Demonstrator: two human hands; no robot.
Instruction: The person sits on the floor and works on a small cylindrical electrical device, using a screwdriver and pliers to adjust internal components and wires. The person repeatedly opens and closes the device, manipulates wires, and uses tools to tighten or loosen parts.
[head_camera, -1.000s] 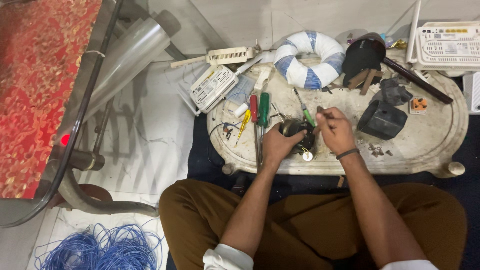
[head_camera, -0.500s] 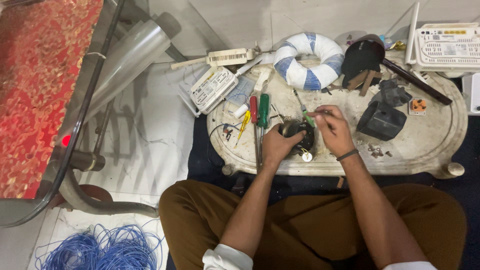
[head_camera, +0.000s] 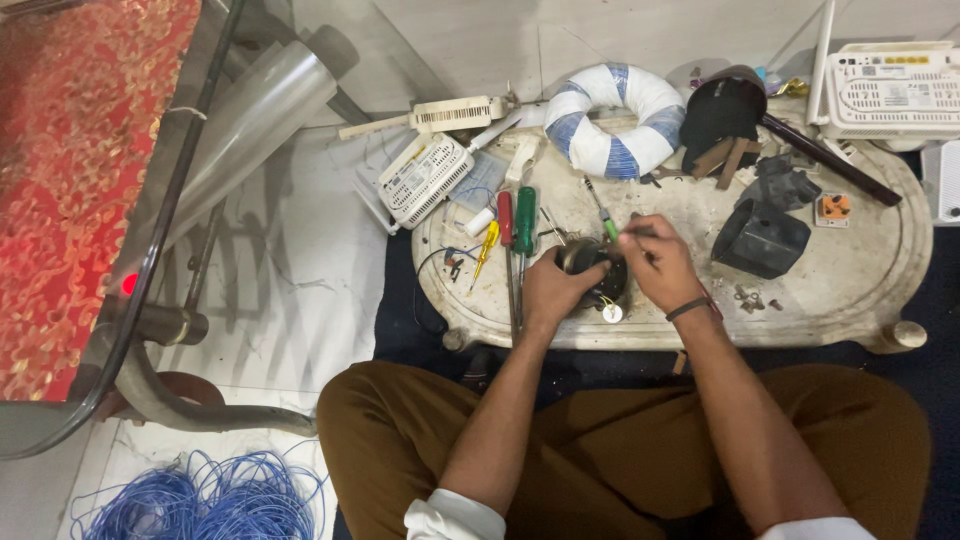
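Note:
I sit cross-legged at a low oval white table (head_camera: 860, 290). My left hand (head_camera: 552, 290) grips a small round black part (head_camera: 598, 272) near the table's front edge. My right hand (head_camera: 655, 262) is closed on a thin green-handled screwdriver (head_camera: 602, 216), its tip at the top of the black part. A small white round piece (head_camera: 612, 313) lies just in front of the part.
Red (head_camera: 505, 218), green (head_camera: 525, 220) and yellow (head_camera: 486, 245) screwdrivers lie left of my hands. A blue-white ring (head_camera: 612, 120), black housings (head_camera: 760, 238), white plastic covers (head_camera: 425, 180) and a router (head_camera: 890, 90) crowd the table. Blue wire coil (head_camera: 200, 495) on the floor; glass table (head_camera: 130, 230) at left.
My right hand has shifted slightly left with the screwdriver, closer over the black part. My left hand keeps its hold.

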